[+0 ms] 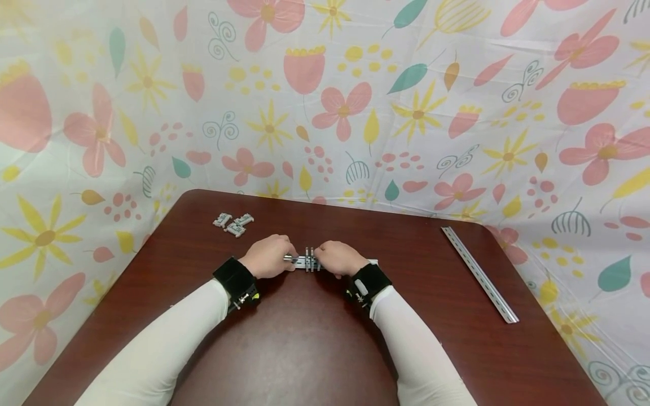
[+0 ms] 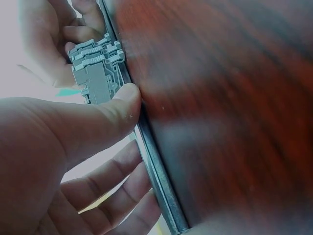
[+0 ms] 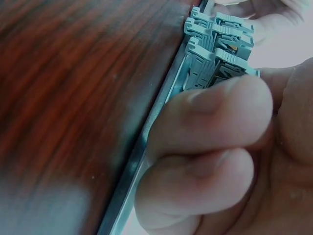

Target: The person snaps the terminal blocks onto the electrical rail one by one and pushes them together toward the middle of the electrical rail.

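A short slotted metal DIN rail (image 1: 299, 263) lies crosswise on the table between the hands. Three grey terminal blocks (image 3: 215, 58) stand side by side on its middle. The left hand (image 1: 269, 256) grips the rail's left part, its thumb (image 2: 128, 100) along the near edge beside the blocks and the other fingers on the far side. At the right of the row, the right hand (image 1: 341, 258) has its fingers curled and pinches the rightmost terminal block; its fingertips (image 3: 239, 107) cover part of that block. The rail's right end sticks out past this hand.
Several loose terminal blocks (image 1: 235, 228) lie in a small group at the back left of the brown table (image 1: 315, 338). A longer slotted rail (image 1: 479, 274) lies slantwise on the right side. Behind the table hangs a flowered curtain (image 1: 315, 113).
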The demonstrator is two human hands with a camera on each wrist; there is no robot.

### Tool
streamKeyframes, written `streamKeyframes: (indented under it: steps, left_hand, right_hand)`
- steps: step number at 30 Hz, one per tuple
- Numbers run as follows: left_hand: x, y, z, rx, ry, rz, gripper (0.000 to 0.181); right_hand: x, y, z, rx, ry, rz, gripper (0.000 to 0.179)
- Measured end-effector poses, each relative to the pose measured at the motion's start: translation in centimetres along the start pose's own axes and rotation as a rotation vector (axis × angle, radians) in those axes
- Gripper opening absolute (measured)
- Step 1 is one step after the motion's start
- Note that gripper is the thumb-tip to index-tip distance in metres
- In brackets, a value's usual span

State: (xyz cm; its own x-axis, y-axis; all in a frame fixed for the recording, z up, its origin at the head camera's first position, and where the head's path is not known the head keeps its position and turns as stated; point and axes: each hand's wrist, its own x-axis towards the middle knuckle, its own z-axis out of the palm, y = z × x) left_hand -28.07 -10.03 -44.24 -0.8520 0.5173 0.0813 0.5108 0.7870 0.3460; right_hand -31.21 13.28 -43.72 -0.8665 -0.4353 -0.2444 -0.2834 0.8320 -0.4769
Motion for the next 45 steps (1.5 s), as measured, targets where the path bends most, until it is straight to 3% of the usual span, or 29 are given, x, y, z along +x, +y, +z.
streamKeyframes:
  steps: [18, 25, 32, 39, 45]
  left_hand:
    - [0.1, 0.0, 0.0, 0.020, 0.005, 0.001, 0.023]
    - [0.3, 0.0, 0.2, 0.034, 0.009, 0.001, 0.022]
    - [0.2, 0.0, 0.1, 0.041, 0.025, 0.021, 0.021]
    - [0.2, 0.0, 0.3, 0.019, 0.000, 0.002, 0.024]
    - [0.3, -0.1, 0.2, 0.023, 0.000, 0.002, 0.025]
  right_hand:
    - [-0.6, -0.6, -0.7, -0.033, -0.028, -0.072, 0.044]
    - [-0.6, -0.7, -0.6, -0.051, -0.050, -0.046, 0.046]
    - [-0.3, -0.6, -0.2, -0.150, -0.080, -0.102, 0.042]
    - [-0.5, 0.0, -0.3, -0.041, -0.056, -0.056, 0.043]
    - [-0.5, 0.5, -0.8, 0.015, -0.055, -0.068, 0.044]
